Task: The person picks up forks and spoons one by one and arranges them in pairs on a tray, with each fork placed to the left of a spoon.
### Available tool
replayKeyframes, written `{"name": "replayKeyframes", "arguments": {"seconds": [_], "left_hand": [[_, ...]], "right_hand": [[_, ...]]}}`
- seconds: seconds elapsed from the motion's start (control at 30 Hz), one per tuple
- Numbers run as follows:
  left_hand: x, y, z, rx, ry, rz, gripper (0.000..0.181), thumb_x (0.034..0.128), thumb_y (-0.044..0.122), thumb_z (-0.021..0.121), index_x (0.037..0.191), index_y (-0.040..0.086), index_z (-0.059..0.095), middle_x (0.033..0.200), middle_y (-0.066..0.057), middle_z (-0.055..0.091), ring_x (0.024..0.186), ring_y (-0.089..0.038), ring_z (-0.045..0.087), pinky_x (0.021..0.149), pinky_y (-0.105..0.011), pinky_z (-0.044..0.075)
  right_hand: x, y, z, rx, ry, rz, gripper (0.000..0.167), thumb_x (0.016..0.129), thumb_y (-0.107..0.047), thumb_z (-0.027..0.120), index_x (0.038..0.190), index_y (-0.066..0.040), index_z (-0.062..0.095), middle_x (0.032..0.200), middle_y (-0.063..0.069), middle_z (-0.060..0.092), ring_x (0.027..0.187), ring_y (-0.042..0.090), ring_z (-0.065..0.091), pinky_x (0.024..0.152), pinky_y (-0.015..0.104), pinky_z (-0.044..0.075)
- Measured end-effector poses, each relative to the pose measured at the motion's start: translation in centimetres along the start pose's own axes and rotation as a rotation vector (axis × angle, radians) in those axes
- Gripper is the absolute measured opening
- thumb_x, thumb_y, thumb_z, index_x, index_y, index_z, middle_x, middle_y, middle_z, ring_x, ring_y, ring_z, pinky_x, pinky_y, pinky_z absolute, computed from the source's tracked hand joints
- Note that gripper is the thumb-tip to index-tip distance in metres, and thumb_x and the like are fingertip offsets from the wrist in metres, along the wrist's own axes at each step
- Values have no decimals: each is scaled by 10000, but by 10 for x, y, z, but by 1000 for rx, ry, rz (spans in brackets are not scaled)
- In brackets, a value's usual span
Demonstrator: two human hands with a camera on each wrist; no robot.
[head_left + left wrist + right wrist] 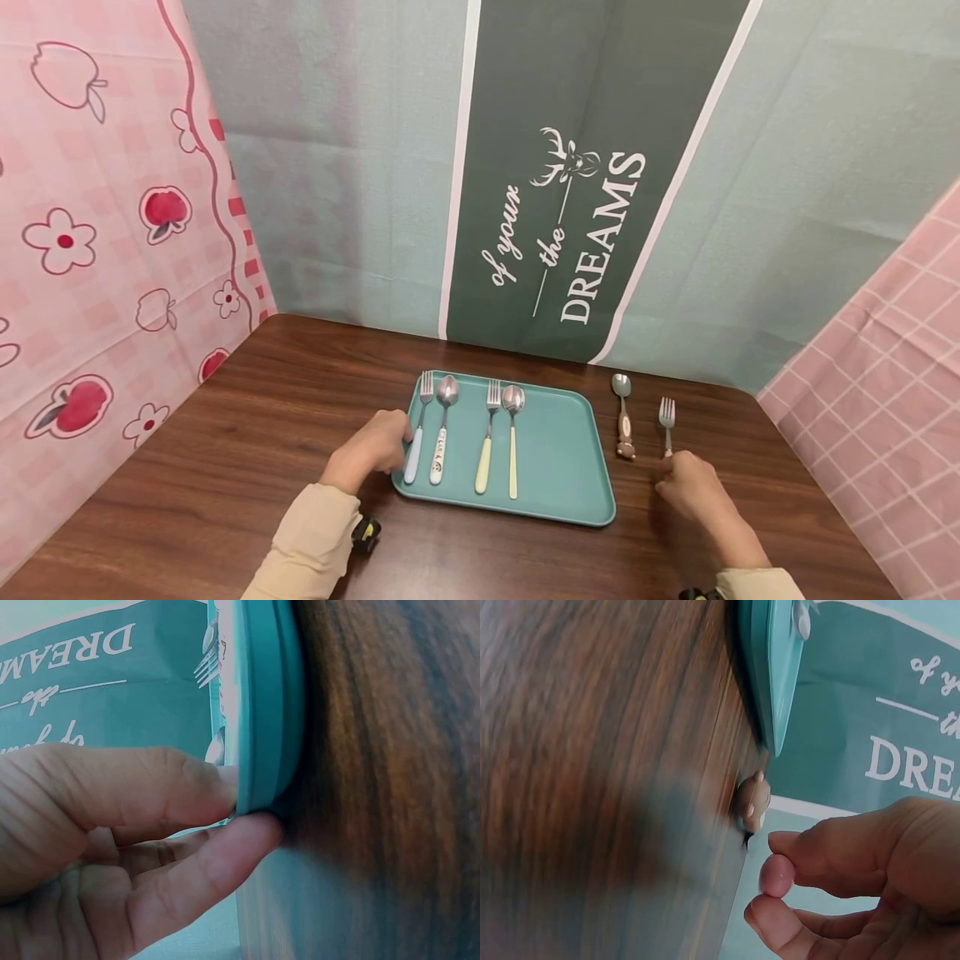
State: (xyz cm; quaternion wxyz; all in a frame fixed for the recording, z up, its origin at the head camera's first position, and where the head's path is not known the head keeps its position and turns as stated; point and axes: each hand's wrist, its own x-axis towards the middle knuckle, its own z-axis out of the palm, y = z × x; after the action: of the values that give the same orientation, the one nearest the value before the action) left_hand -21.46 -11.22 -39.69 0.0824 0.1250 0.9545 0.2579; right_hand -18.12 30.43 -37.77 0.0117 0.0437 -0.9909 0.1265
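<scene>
My left hand pinches the left rim of a teal tray, thumb above and a finger below in the left wrist view. On the tray lie a fork with a pale blue handle, a spoon with a patterned white handle, a fork with a yellow handle and a spoon with a thin yellow handle. My right hand holds a fork right of the tray; its pink handle end sits between thumb and finger. A spoon with a brown bear-shaped handle lies between tray and fork.
The brown wooden table runs back to a grey-green cloth printed with lettering. Pink patterned cloth hangs at the left, and pink checked cloth at the right.
</scene>
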Motion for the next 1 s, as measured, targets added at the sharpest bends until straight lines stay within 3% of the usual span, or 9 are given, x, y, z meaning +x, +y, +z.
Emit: {"name": "replayKeyframes", "arguments": {"seconds": [0.2,0.4,0.57,0.8,1.0], "left_hand": [[0,0,1,-10,-1,-2,309,553,-199,562,516,79,433,489,-32,426,437,-132,407,378,-213,323],[0,0,1,-15,-7,-3,269,565,-201,571,542,57,497,514,-49,455,441,-133,414,382,-213,329],[0,-1,0,-12,-1,6,327,556,-201,552,510,86,403,473,-20,399,424,-121,391,378,-206,313],[1,-1,1,-14,-1,8,322,558,-196,541,522,92,402,476,-22,427,409,-112,407,378,-202,320],[1,-1,2,-23,-5,0,296,567,-194,549,542,82,446,506,-43,475,402,-108,429,376,-204,337]], "right_hand": [[-1,-12,5,-2,5,-24,69,720,19,636,766,-29,653,618,5,426,626,192,416,543,334,353],[0,-26,12,-8,17,-88,177,720,32,635,635,-81,527,560,-16,366,587,166,378,519,315,313],[0,-35,16,44,-4,-70,75,727,28,644,744,-40,618,593,-11,403,607,166,406,530,317,343],[0,-43,18,65,5,-81,121,715,24,666,835,7,675,611,-22,440,653,181,451,589,346,392],[0,-46,21,76,30,-123,100,697,42,654,781,-14,654,591,-42,423,658,178,441,597,345,384]]}}
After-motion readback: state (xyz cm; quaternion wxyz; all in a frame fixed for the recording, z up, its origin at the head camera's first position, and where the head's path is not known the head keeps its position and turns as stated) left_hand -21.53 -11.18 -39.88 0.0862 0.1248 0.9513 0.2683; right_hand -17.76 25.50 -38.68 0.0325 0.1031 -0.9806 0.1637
